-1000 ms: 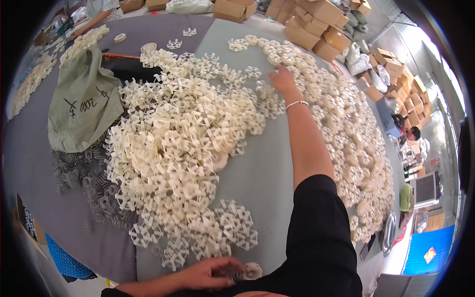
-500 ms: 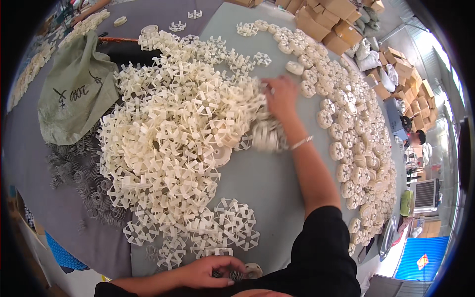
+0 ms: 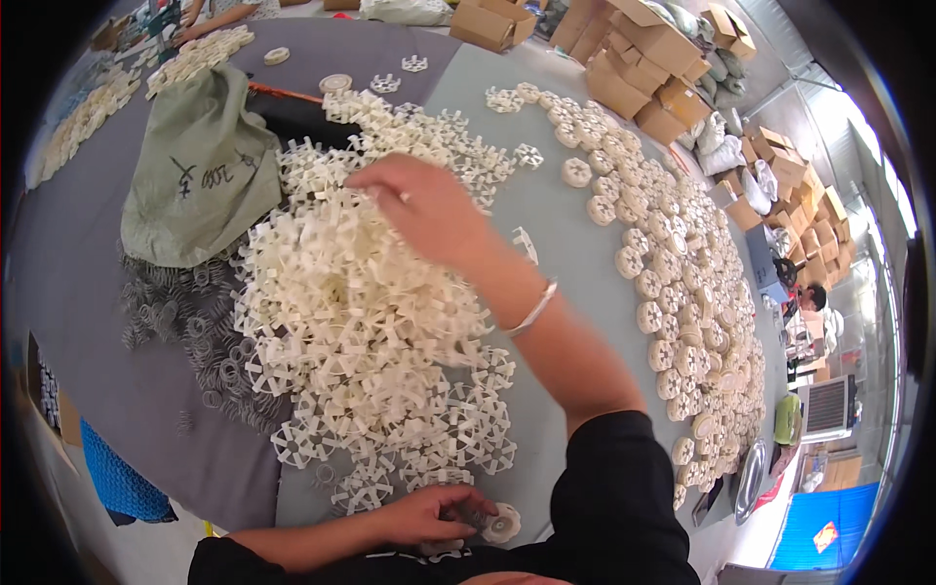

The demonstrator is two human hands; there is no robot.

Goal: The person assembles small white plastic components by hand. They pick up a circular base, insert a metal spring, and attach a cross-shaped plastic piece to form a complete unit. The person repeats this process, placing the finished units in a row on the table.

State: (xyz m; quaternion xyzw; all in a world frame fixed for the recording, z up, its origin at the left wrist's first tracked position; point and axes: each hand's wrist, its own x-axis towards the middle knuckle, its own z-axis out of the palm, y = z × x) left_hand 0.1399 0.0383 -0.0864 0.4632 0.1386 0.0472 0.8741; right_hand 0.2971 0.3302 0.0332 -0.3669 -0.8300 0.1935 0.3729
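Note:
My right hand (image 3: 419, 210) is over a large heap of cream plastic spoked rings (image 3: 341, 283), its back upward and fingers spread toward the heap's far left part. Nothing shows in its grip, though the palm side is hidden. At the near edge of the table, my left hand (image 3: 434, 515) lies with its fingers curled around dark coil springs, partly hidden. Right beside its fingertips sits a round cream plastic housing (image 3: 502, 524). Left of the heap is a pile of loose metal coil springs (image 3: 200, 331).
Many round cream assemblies (image 3: 673, 292) cover the table's right side. A green cloth sack (image 3: 200, 175) lies at the left beyond the springs. Cardboard boxes (image 3: 643, 58) are stacked behind. Another person's arm (image 3: 214, 21) shows at the far left.
My right hand has swept leftward from the heap's right edge to above it; the loose pieces at that edge are now against the heap. My left hand stays near the table edge.

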